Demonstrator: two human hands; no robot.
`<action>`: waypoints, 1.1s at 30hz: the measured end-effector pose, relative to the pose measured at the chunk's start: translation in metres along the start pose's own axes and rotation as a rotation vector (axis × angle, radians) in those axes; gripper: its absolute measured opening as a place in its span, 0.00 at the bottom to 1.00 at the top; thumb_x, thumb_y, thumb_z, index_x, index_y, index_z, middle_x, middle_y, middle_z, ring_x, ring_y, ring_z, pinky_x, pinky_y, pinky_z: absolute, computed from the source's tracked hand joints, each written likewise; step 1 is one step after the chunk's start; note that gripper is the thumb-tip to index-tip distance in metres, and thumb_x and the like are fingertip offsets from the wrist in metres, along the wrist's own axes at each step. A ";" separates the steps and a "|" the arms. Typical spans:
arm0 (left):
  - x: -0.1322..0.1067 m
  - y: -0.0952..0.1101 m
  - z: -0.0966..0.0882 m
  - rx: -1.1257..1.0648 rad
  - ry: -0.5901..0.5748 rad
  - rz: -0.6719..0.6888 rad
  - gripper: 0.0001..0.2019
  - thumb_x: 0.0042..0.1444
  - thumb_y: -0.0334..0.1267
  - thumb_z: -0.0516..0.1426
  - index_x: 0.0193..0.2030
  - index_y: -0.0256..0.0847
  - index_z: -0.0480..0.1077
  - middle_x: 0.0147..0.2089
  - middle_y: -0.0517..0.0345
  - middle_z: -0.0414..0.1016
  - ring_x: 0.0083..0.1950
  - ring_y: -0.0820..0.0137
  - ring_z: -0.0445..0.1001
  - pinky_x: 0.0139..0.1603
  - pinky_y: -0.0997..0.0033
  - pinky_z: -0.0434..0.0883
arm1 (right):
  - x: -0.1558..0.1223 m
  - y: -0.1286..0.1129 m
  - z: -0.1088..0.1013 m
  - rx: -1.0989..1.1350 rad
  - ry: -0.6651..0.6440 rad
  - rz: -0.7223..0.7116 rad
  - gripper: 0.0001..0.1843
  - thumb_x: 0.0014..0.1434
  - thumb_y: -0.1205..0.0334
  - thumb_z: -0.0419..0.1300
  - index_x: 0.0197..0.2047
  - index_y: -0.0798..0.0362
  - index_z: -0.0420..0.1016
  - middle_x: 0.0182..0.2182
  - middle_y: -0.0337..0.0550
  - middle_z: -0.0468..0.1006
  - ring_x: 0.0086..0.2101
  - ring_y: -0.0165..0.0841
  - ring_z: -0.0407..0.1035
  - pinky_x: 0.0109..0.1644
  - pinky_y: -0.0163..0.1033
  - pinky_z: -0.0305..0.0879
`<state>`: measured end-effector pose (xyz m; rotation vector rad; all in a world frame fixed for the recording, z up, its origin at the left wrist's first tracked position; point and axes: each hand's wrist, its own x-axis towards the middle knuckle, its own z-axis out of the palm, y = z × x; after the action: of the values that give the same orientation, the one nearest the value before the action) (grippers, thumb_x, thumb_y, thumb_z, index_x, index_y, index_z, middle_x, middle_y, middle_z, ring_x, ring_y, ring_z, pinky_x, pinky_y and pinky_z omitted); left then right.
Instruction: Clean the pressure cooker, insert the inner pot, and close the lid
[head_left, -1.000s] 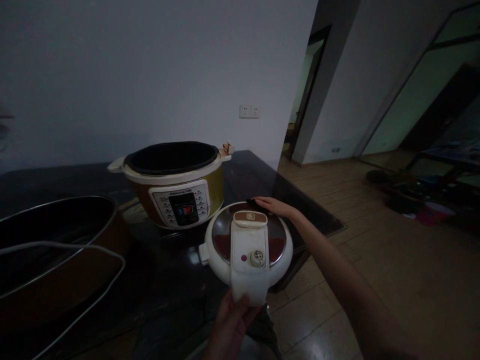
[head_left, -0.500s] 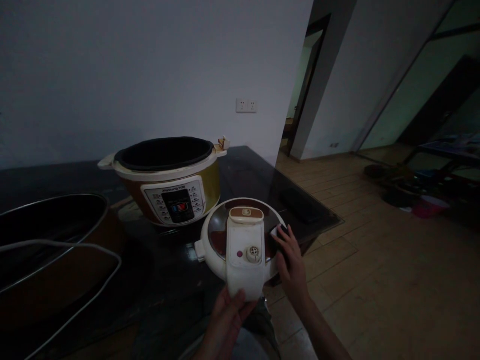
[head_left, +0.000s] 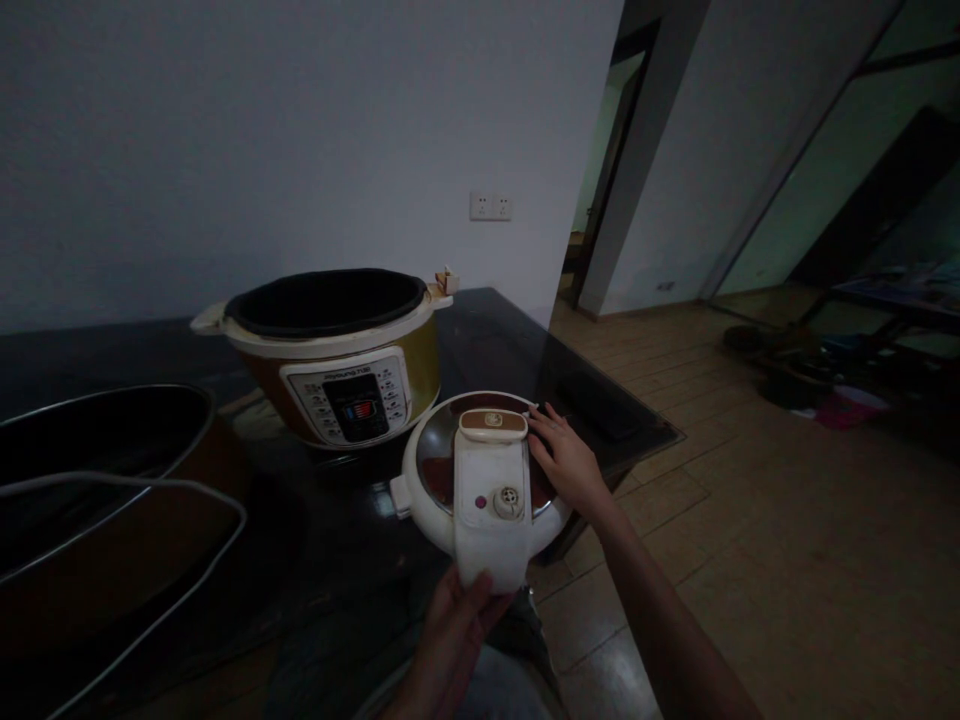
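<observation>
The lid is smooth plastic around a glossy, metal-looking dome — reflective in patches. The cooker has a plastic-looking rim, its inner pot matt — the worktop glossy, the wall matt.

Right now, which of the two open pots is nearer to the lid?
The cooker with the control panel, behind the lid; the brown pot crossed by a cable is farther left.

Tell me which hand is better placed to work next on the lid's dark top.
The right, I'd judge: the right hand lies over the lid, its fingers beside the brown-topped handle. The left hand grips the lid's white lower end, so it seems better suited to steadying.
</observation>
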<state>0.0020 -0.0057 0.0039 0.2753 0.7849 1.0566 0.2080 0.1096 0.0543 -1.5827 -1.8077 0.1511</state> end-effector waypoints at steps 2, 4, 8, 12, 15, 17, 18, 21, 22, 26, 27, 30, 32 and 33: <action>0.001 -0.001 -0.001 -0.001 0.000 0.011 0.24 0.39 0.40 0.71 0.45 0.38 0.75 0.46 0.49 0.80 0.49 0.57 0.77 0.54 0.56 0.73 | -0.014 -0.008 0.000 -0.002 0.014 0.004 0.20 0.63 0.59 0.50 0.55 0.47 0.73 0.59 0.44 0.70 0.64 0.42 0.54 0.66 0.58 0.53; 0.001 -0.001 -0.002 0.003 -0.011 0.017 0.23 0.40 0.40 0.71 0.44 0.37 0.75 0.46 0.49 0.80 0.49 0.57 0.77 0.54 0.56 0.73 | -0.039 -0.019 0.001 -0.003 0.039 0.006 0.21 0.64 0.60 0.49 0.57 0.47 0.71 0.59 0.44 0.70 0.64 0.41 0.53 0.65 0.57 0.54; -0.001 0.000 0.000 0.005 -0.054 0.028 0.22 0.42 0.40 0.70 0.45 0.37 0.75 0.48 0.48 0.79 0.51 0.58 0.77 0.52 0.59 0.74 | -0.095 -0.041 0.011 -0.011 0.118 -0.057 0.27 0.64 0.62 0.49 0.66 0.43 0.57 0.64 0.41 0.63 0.67 0.42 0.45 0.67 0.61 0.49; -0.001 0.001 0.001 -0.010 -0.096 0.018 0.24 0.43 0.39 0.70 0.48 0.37 0.74 0.48 0.47 0.79 0.51 0.59 0.77 0.52 0.63 0.74 | -0.126 -0.050 0.028 0.029 0.194 -0.112 0.33 0.63 0.64 0.49 0.69 0.42 0.47 0.66 0.43 0.59 0.67 0.46 0.42 0.66 0.67 0.46; -0.002 0.003 0.001 -0.035 -0.118 -0.008 0.25 0.43 0.39 0.70 0.50 0.38 0.74 0.49 0.48 0.79 0.52 0.58 0.76 0.54 0.62 0.73 | -0.138 -0.049 0.041 0.053 0.272 -0.164 0.34 0.61 0.65 0.50 0.69 0.42 0.48 0.65 0.46 0.60 0.66 0.49 0.45 0.63 0.69 0.50; -0.003 0.006 0.002 -0.039 -0.126 -0.030 0.23 0.44 0.38 0.70 0.49 0.37 0.75 0.49 0.47 0.79 0.54 0.57 0.75 0.56 0.61 0.71 | -0.145 -0.048 0.048 0.052 0.306 -0.190 0.34 0.60 0.66 0.51 0.68 0.42 0.50 0.64 0.46 0.60 0.66 0.49 0.46 0.61 0.68 0.55; -0.003 0.007 0.002 -0.039 -0.130 -0.039 0.22 0.44 0.38 0.70 0.48 0.37 0.75 0.50 0.46 0.79 0.54 0.57 0.75 0.57 0.60 0.71 | -0.149 -0.048 0.050 0.048 0.315 -0.203 0.34 0.59 0.67 0.52 0.68 0.41 0.51 0.65 0.46 0.59 0.66 0.49 0.47 0.60 0.66 0.57; -0.005 0.011 0.002 -0.037 -0.141 -0.055 0.21 0.44 0.36 0.70 0.46 0.37 0.76 0.50 0.46 0.79 0.55 0.56 0.74 0.56 0.59 0.71 | -0.157 -0.046 0.048 0.027 0.336 -0.274 0.36 0.57 0.71 0.53 0.66 0.38 0.55 0.64 0.42 0.61 0.65 0.45 0.50 0.58 0.58 0.65; -0.005 0.012 0.002 -0.034 -0.150 -0.058 0.20 0.44 0.35 0.69 0.46 0.37 0.76 0.50 0.46 0.79 0.55 0.56 0.74 0.55 0.60 0.71 | -0.158 -0.046 0.046 0.022 0.343 -0.315 0.36 0.57 0.73 0.53 0.65 0.38 0.57 0.63 0.41 0.62 0.64 0.43 0.52 0.58 0.56 0.66; -0.006 0.014 0.000 -0.034 -0.230 -0.059 0.19 0.44 0.31 0.68 0.46 0.37 0.76 0.51 0.47 0.78 0.54 0.58 0.75 0.55 0.61 0.71 | -0.150 -0.038 0.033 -0.044 0.318 -0.432 0.33 0.57 0.76 0.52 0.64 0.44 0.60 0.63 0.43 0.64 0.63 0.44 0.55 0.62 0.59 0.59; -0.007 0.013 -0.001 -0.037 -0.239 -0.064 0.19 0.44 0.31 0.68 0.46 0.38 0.76 0.51 0.48 0.78 0.54 0.58 0.75 0.55 0.60 0.71 | -0.148 -0.035 0.030 -0.074 0.297 -0.443 0.32 0.57 0.76 0.52 0.64 0.46 0.61 0.64 0.43 0.61 0.64 0.45 0.54 0.64 0.61 0.56; -0.008 0.007 -0.004 -0.041 -0.231 -0.095 0.19 0.44 0.32 0.69 0.45 0.39 0.76 0.52 0.48 0.78 0.56 0.57 0.74 0.58 0.57 0.69 | -0.143 -0.024 0.027 -0.134 0.236 -0.457 0.33 0.57 0.75 0.52 0.65 0.47 0.59 0.68 0.42 0.52 0.66 0.50 0.47 0.65 0.67 0.47; -0.007 0.001 -0.006 -0.033 -0.241 -0.104 0.21 0.42 0.33 0.70 0.45 0.40 0.76 0.52 0.48 0.78 0.56 0.56 0.74 0.59 0.55 0.67 | -0.142 -0.017 0.027 -0.138 0.250 -0.459 0.36 0.56 0.76 0.54 0.66 0.45 0.57 0.69 0.40 0.50 0.66 0.52 0.45 0.65 0.70 0.44; -0.007 -0.002 -0.006 -0.024 -0.257 -0.104 0.21 0.41 0.33 0.70 0.45 0.40 0.76 0.52 0.47 0.78 0.56 0.55 0.74 0.60 0.54 0.66 | -0.141 -0.014 0.026 -0.133 0.275 -0.456 0.38 0.55 0.77 0.54 0.66 0.43 0.55 0.69 0.39 0.50 0.66 0.52 0.45 0.64 0.72 0.44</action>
<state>-0.0030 -0.0136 0.0019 0.3387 0.5493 0.9109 0.1798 -0.0114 -0.0183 -1.1676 -1.9304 -0.3859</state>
